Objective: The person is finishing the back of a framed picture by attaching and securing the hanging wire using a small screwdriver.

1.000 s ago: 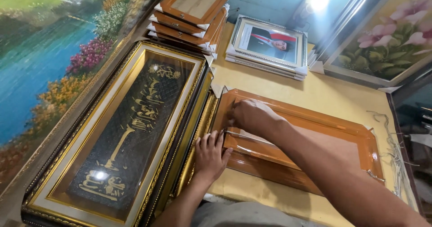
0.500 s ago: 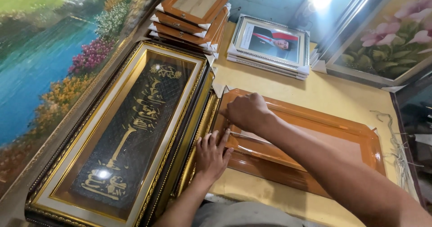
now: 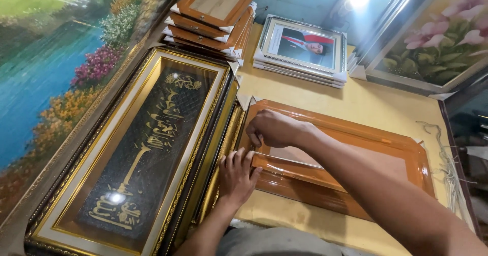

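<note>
Yellow table (image 3: 366, 103) carries orange frame (image 3: 396, 149); left hand (image 3: 238, 177) flat, pinning its 9 o'clock edge, right hand (image 3: 274, 129) fingers curled pinching inner rim, steadying it.

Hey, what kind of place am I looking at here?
Most likely a picture framing shop. Both hands, left hand and right hand, work on an orange wooden frame beside a stack of matching frames, a gold-framed calligraphy piece and a landscape painting.

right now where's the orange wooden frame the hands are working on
In the head view the orange wooden frame lies flat on the yellow table, right of the long gold-and-black frame, with the left hand and right hand on its left end.
</note>
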